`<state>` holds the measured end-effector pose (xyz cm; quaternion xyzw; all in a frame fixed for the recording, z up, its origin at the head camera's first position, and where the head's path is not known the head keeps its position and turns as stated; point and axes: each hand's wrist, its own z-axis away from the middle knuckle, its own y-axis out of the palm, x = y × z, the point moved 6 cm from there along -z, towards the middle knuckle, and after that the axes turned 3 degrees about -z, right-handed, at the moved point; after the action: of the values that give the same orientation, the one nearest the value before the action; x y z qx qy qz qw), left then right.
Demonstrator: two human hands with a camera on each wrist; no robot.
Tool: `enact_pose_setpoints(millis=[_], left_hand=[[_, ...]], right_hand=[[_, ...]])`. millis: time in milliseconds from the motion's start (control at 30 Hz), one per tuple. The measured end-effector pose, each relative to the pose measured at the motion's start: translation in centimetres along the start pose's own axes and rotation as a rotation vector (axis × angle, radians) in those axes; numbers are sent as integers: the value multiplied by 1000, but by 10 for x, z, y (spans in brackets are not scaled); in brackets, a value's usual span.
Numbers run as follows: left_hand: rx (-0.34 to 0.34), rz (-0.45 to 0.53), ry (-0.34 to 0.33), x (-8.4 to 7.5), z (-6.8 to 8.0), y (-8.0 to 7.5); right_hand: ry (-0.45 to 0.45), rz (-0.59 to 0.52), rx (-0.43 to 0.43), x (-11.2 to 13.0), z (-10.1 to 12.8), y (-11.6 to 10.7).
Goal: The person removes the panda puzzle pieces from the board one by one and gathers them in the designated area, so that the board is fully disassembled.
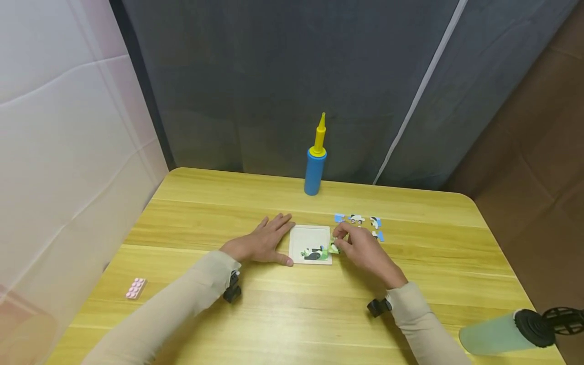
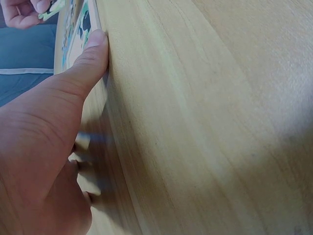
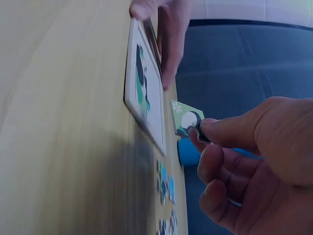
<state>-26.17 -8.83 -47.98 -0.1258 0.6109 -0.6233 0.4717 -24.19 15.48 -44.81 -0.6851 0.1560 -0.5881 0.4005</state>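
— Green and white, that puzzle piece (image 3: 185, 119) pinched between the thumb and curled fingers of the right hand (image 1: 362, 249). Where does it sit?

— Just off the right edge of the white puzzle tray (image 1: 312, 244), near its lower corner, raised a little off the wooden surface (image 1: 292, 314). Some pieces already lie fitted in the tray's lower part.

— And the left hand (image 1: 261, 242)?

— Flat on the surface with fingers straight, holding nothing; its thumb presses against the tray's left edge.

— What lies beyond the right hand?

— Loose puzzle pieces (image 1: 358, 223), blue and white, scattered just past the tray's far right corner.

— Anything farther out?

— A blue balloon pump with a yellow nozzle (image 1: 316, 161) stands upright near the far edge. A pink blister pack (image 1: 135, 288) lies well to the left, and a pale green cylinder with a black cap (image 1: 506, 331) shows at the lower right.
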Motion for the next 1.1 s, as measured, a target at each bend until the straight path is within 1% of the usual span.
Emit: enact_pose_setpoints(millis=[233,433,733,967,1100], left_hand=[[2,-7,-2,0,0,1],[5,-8,-7,1,0,1],[3,-15,-11,1,0,1],[7,-10,-13,3,-1,1],[17,-13,-20,4,-1,2]], right_hand=[[47,43,-25,-18,4,-12],[68,71,-38,-29,6,-15],[77,43,-2,-34,7,-9],[78,84,-4,-35,1,-1],[72,87,-8,-34,-2,2]])
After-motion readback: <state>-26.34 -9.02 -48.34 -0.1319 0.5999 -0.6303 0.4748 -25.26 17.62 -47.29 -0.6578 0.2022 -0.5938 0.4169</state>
